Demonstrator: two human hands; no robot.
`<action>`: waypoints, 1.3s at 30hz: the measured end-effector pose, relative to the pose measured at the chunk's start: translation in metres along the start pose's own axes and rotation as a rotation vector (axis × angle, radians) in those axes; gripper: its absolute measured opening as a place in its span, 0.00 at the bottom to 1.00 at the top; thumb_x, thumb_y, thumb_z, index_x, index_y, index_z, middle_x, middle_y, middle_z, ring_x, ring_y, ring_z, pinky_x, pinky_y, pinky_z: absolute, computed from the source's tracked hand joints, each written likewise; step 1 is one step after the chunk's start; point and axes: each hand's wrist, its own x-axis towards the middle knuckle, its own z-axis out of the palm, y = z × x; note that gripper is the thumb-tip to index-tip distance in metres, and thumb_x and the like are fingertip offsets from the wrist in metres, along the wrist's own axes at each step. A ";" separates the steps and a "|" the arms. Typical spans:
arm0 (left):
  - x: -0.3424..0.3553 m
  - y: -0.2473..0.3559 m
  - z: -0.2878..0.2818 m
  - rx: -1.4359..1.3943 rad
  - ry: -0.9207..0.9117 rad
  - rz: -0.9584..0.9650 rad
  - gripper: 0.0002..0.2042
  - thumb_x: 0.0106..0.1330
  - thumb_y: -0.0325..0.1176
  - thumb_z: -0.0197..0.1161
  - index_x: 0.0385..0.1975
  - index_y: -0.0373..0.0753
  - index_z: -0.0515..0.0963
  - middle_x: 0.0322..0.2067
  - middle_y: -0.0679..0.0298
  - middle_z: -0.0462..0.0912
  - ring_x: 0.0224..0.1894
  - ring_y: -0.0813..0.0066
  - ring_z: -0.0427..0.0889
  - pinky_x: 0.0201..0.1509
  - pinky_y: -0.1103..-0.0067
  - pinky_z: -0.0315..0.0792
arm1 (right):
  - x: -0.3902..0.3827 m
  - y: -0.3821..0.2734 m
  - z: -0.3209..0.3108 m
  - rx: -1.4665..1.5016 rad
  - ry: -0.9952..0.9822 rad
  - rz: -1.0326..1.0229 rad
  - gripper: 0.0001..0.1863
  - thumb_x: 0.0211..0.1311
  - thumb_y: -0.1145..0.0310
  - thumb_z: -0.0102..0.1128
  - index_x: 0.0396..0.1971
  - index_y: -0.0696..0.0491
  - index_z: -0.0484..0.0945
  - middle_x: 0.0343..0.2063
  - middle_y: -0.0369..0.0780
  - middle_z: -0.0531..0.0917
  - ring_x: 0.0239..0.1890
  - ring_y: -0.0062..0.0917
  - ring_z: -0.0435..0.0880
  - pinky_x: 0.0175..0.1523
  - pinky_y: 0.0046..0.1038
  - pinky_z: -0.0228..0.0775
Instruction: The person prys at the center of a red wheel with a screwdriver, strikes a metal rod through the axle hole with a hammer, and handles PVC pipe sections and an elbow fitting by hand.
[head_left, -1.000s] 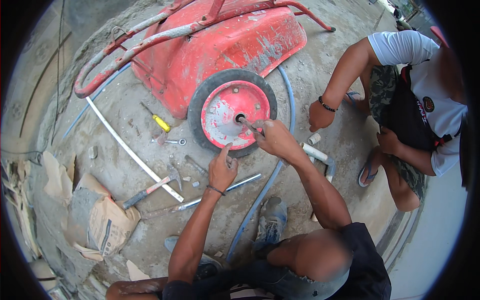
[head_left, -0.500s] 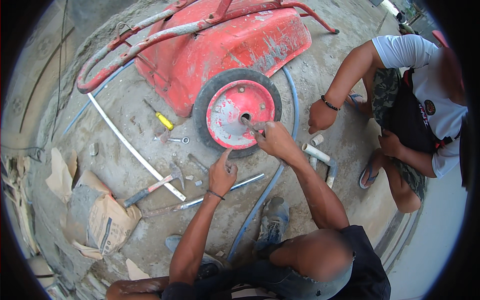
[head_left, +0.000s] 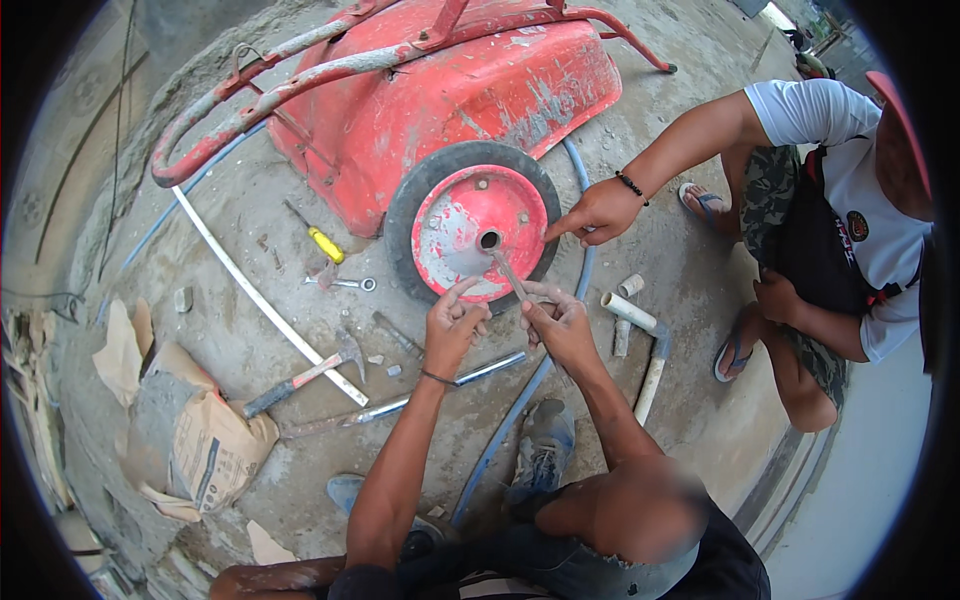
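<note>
Your right hand grips a thin tool, its tip near the centre of the wheel, its lower end hard to make out; your left hand, apart, curls loosely by the wheel's lower edge, contact unclear. The barrow is cut off above; dark print marks the bag.

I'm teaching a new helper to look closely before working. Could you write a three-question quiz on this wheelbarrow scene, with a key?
1. What colour is the handle of the screwdriver on the ground? a) red b) yellow c) blue
2. True or false: a round hole shows at the centre of the wheel.
3. Which hand of the person at the bottom grips the slim tool?

Key: 1. b; 2. true; 3. the right hand.
</note>
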 end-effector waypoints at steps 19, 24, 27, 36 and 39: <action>-0.016 -0.011 -0.005 0.611 0.162 0.247 0.21 0.57 0.25 0.62 0.53 0.38 0.76 0.19 0.61 0.78 0.19 0.74 0.76 0.27 0.76 0.70 | -0.043 0.013 -0.002 -0.272 0.227 -0.409 0.21 0.65 0.68 0.59 0.56 0.59 0.71 0.22 0.39 0.81 0.23 0.17 0.76 0.30 0.24 0.68; -0.026 -0.010 -0.001 0.691 0.184 0.321 0.19 0.55 0.25 0.63 0.49 0.38 0.78 0.20 0.60 0.78 0.19 0.72 0.76 0.26 0.76 0.70 | -0.006 -0.031 0.000 -0.718 0.078 -0.299 0.17 0.59 0.71 0.61 0.48 0.57 0.75 0.22 0.50 0.81 0.25 0.41 0.83 0.33 0.35 0.72; -0.027 -0.011 0.007 0.714 0.146 0.370 0.19 0.55 0.25 0.63 0.49 0.39 0.78 0.21 0.60 0.77 0.19 0.71 0.75 0.27 0.76 0.70 | 0.020 -0.043 -0.004 -0.879 0.001 -0.372 0.14 0.56 0.70 0.61 0.42 0.57 0.76 0.21 0.53 0.79 0.27 0.50 0.80 0.33 0.41 0.70; -0.006 0.024 -0.012 0.873 0.354 0.616 0.27 0.52 0.26 0.67 0.55 0.36 0.73 0.39 0.55 0.77 0.40 0.61 0.77 0.46 0.70 0.70 | -0.009 -0.036 -0.016 -0.741 -0.021 -0.245 0.12 0.58 0.67 0.60 0.40 0.56 0.77 0.21 0.52 0.80 0.27 0.48 0.81 0.33 0.43 0.70; 0.056 0.090 -0.012 1.069 0.499 0.915 0.38 0.47 0.33 0.72 0.61 0.36 0.65 0.50 0.50 0.72 0.56 0.51 0.68 0.62 0.63 0.61 | -0.049 0.011 -0.044 -0.851 0.052 -0.231 0.14 0.58 0.68 0.62 0.44 0.54 0.76 0.20 0.46 0.82 0.23 0.41 0.80 0.32 0.35 0.70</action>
